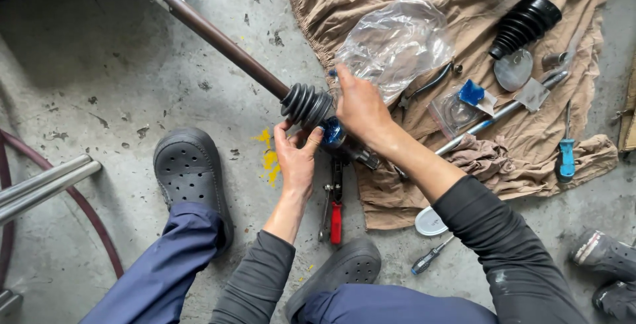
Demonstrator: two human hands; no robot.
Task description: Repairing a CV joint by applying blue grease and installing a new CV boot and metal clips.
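— Two hands on one shaft, then. What lies at nine o'clock?

— A pair of steel tubes point(43, 188) and a dark hose point(86, 215) on the concrete floor point(132, 65). From eleven o'clock the brown axle shaft point(209, 32) runs down toward the centre, ending in a ribbed rubber boot point(306, 104).

— And the hands?

— The left hand point(296, 158) comes up from six o'clock, fingers curled loosely under the boot, thumb and forefinger pinching its lower edge. The right hand point(361, 105) is closed over the joint end point(333, 132), which is smeared with blue grease. It also seems to touch the clear plastic bag point(394, 42); whether it grips the bag I cannot tell.

— How would it handle?

— My judgement: the shaft is heavy and stiff, best held on the bare steel. The boot is soft and gives under the fingers; the greased joint looks slippery.

— Further right?

— Red-handled pliers point(336, 208) at six o'clock, a tan cloth point(477, 6) from one to three o'clock with a second black boot point(527, 22), a blue-handled screwdriver point(565, 155) and a long metal rod point(493, 122).
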